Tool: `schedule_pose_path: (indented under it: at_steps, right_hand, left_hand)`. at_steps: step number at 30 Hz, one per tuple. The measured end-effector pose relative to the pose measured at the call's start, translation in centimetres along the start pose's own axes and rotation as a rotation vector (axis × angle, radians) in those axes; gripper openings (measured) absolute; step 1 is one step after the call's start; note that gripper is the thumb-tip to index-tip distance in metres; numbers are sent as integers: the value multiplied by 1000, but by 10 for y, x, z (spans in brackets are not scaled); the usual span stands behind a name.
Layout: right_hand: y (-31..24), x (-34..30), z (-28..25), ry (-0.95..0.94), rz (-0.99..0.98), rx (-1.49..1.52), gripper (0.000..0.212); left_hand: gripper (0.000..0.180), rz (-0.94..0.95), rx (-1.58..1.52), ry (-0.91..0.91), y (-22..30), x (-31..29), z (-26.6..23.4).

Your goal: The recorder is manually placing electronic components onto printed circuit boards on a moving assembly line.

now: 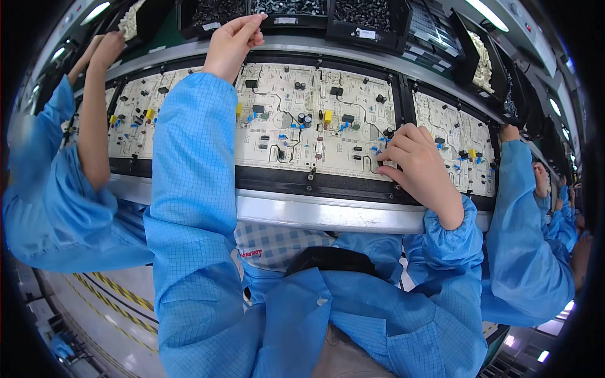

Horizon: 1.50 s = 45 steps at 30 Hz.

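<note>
My left hand (234,43) is raised over the far edge of the line, at the front of a black bin (288,21) of small dark parts. Its thumb and forefinger are pinched together; whatever they hold is too small to make out. Low over the right side of a cream circuit board (359,88), my right hand (419,160) has its fingers curled down to the surface beside small black components. Its fingertips are closed, hiding anything between them. The board carries black capacitors (305,118), a yellow block component (327,116) and blue parts, in a black frame (328,183).
More black bins (368,30) of parts line the far side, one with white connectors (482,63). Co-workers in blue sleeves reach in at the left (88,138) and right (523,208). A metal rail (328,211) runs along the near edge.
</note>
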State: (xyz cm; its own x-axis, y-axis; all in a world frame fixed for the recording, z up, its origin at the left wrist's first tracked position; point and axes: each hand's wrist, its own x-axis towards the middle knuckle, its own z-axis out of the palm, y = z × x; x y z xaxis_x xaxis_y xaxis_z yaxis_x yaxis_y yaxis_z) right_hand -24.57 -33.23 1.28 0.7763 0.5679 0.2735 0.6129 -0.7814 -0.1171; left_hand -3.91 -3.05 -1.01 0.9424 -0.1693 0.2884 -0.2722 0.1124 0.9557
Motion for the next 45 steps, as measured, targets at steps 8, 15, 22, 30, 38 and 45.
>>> schedule_pose_path:
  at_steps: [8,15,22,30,38,45]
  right_hand:
    - [-1,2,1,-48,-34,-26,19]
    - [-8,6,1,-79,-35,-74,18]
    - [-21,4,6,-46,32,-92,18]
    - [-32,-3,15,35,128,-187,14]
    - [-37,1,19,-1,175,-226,13]
    - [-30,47,-20,-417,149,-226,23]
  left_hand:
    - [28,3,16,45,2,-7,12]
    - [22,-66,-18,84,-1,1,13]
    - [21,353,-530,-437,-39,20,-12]
    - [23,-59,-143,110,-33,23,-11]
    - [25,251,-930,-660,-16,19,-16]
    - [36,490,-101,196,114,-40,-25]
